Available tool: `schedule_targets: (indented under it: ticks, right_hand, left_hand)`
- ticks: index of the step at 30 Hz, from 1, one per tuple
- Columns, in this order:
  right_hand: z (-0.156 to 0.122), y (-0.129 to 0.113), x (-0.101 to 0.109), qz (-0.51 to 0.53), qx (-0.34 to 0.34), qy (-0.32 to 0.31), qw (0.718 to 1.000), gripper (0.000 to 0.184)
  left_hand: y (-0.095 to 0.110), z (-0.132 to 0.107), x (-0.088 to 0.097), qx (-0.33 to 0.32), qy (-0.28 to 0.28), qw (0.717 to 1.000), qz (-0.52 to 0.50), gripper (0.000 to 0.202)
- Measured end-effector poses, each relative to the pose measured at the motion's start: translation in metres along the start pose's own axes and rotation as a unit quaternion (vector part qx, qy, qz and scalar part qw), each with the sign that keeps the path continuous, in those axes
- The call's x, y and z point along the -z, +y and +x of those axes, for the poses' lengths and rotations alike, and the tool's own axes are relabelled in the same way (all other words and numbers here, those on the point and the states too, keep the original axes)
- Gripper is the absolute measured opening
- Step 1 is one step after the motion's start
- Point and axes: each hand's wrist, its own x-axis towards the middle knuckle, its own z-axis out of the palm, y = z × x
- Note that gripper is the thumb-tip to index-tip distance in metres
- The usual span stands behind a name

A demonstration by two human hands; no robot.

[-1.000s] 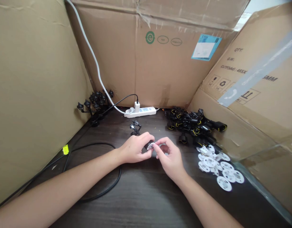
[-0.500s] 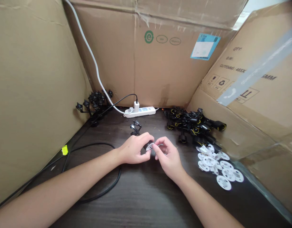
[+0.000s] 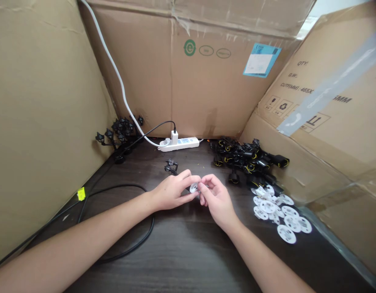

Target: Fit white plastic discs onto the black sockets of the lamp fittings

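Note:
My left hand [image 3: 178, 189] is closed around the black base of a small lamp post, most of it hidden by the fingers. Its lantern heads [image 3: 171, 166] stick out beyond the knuckles. A white round disc [image 3: 193, 187] with small holes shows at the base, between my left thumb and fingers. The fingertips of my right hand [image 3: 214, 195] pinch at the right edge of this disc; whether the disc sits fully in the base cannot be made out.
Loose white discs [image 3: 286, 234] lie to the right, in front of a heap of black lamp posts [image 3: 251, 156] with yellow wires. More lamps [image 3: 120, 130] stand back left. A white power strip [image 3: 181, 144] lies at the back; a black cable [image 3: 152, 228] loops left. Cardboard walls [image 3: 139, 69] surround the table.
My left fingers have shifted along the base toward my right fingertips, and the lamp has turned slightly, so its lantern heads sit differently. The view has moved a little.

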Motion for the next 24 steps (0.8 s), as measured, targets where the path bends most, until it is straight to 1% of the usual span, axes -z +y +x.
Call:
schedule_targets:
  ticks: [8,12,20,24]
  right_hand:
    - [-0.0005,0.0020,0.0018,-0.040,0.001,0.004,0.999,0.033]
    - [0.0003,0.0039,0.0026,-0.037,0.005,-0.008,0.999,0.030]
    - [0.0015,0.0016,0.0046,-0.010,-0.003,-0.039,0.999,0.034]
    - [0.0026,-0.0014,0.0054,-0.001,-0.013,-0.061,0.998,0.036]
  left_hand:
    - [-0.0039,0.0008,-0.0003,-0.001,-0.027,0.999,0.028,0.031]
    - [-0.0027,0.0005,0.0002,0.004,-0.033,0.998,0.052,0.029]
    - [-0.0006,0.0009,0.0008,0.016,-0.038,0.996,0.078,0.026]
    - [-0.0015,0.0005,0.0001,0.009,-0.036,0.996,0.084,0.025]
